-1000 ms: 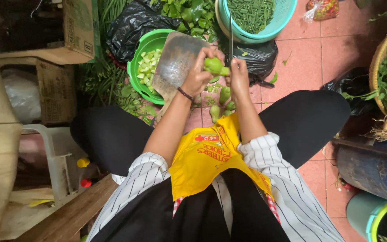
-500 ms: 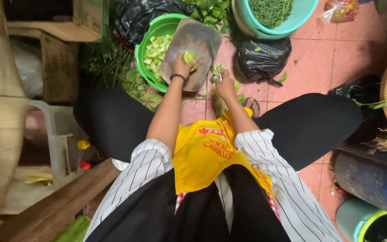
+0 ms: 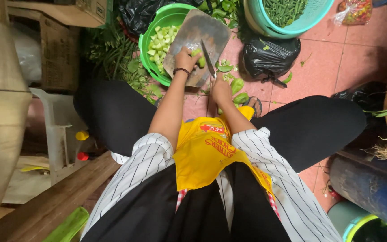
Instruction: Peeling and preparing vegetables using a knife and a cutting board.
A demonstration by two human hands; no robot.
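Green vegetable under my fingers, grey board beneath, knife blade standing right beside it.

My left hand (image 3: 185, 59) has its fingers curled down onto a small green vegetable piece (image 3: 198, 58), pinning it to the worn grey cutting board (image 3: 211, 29); my right hand (image 3: 221, 88) is closed around the handle of a narrow steel knife (image 3: 208, 58), whose blade stands against the piece. The board lies tilted over the rim of a bright green plastic basin (image 3: 172, 15) that holds pale green cut chunks (image 3: 160, 41). Whole green vegetables (image 3: 237, 89) lie on the red tiled floor (image 3: 337, 62) beside my right hand, a tied black plastic bag (image 3: 269, 56) just beyond, and a teal basket of green beans (image 3: 287, 15) further out.
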